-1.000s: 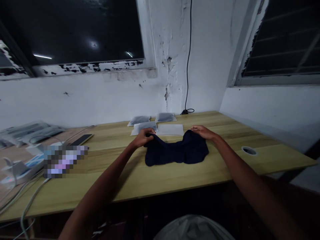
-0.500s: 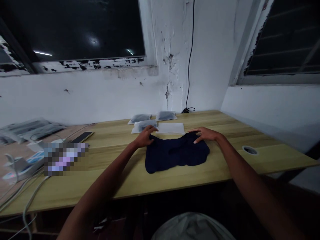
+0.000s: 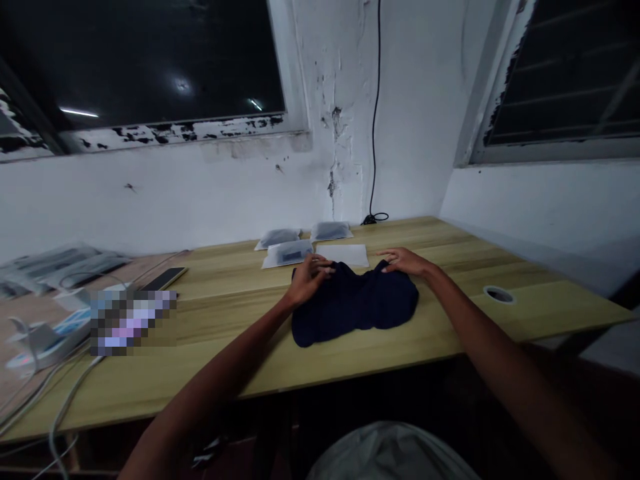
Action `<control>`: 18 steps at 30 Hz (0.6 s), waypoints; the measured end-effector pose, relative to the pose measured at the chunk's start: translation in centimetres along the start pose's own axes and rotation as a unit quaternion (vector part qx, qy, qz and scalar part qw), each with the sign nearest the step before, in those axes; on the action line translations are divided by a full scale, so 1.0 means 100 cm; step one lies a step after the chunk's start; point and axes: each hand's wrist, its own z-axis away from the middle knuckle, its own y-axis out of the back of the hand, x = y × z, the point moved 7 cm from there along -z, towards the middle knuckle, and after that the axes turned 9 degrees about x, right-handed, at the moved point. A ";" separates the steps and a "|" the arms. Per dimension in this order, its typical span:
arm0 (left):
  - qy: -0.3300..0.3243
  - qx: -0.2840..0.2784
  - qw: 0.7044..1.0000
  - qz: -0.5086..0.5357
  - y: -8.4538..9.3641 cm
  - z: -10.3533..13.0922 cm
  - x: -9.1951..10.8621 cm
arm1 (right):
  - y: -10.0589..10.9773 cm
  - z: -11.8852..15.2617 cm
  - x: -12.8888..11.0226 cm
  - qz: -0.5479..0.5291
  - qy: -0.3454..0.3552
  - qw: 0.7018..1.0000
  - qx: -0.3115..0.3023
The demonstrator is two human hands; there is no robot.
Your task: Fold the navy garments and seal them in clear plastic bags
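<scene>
Navy cloth (image 3: 357, 303) lies spread on the bench (image 3: 210, 360), near the front edge, in front of the wearer; its far edge is bunched up in two humps, outline uneven. Left hand (image 3: 306, 279) is over the cloth's far left part, fingers bent, thumb close to the fingertips, touching the fabric; can't tell if it's pinched. Right hand (image 3: 406, 261) is at the far edge on the right, thumb and fingers nearly together with a raised bit of cloth pinched between them. Just beyond the cloth: flat white sheet (image 3: 345, 255), with front packet (image 3: 289, 254) beside it on the left; rear left packet (image 3: 279, 238) and rear right packet (image 3: 331, 231) are behind, toward the wall (image 3: 220, 193). Off to the left: dark phone (image 3: 164, 279), pixelated item (image 3: 133, 323), white power strip (image 3: 60, 337) with plugs and cables, gray plastic packages (image 3: 65, 267) farther back. On the right, white-rimmed round hole (image 3: 500, 295) in the bench. Black cord (image 3: 375, 133) hangs down the wall, end coiled on the bench.
</scene>
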 end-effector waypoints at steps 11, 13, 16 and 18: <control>-0.172 -0.113 0.949 -0.240 -0.042 0.033 -0.001 | -0.007 0.019 -0.056 0.203 0.216 0.926 0.235; -0.163 -0.118 0.945 -0.258 -0.045 0.034 -0.005 | -0.023 0.028 -0.075 0.136 0.243 0.944 0.179; -0.146 -0.175 0.931 -0.286 -0.053 0.038 -0.011 | -0.062 0.042 -0.096 0.056 0.261 0.963 0.035; -0.146 -0.212 0.911 -0.323 -0.057 0.040 -0.014 | -0.082 0.049 -0.104 0.041 0.292 0.956 -0.013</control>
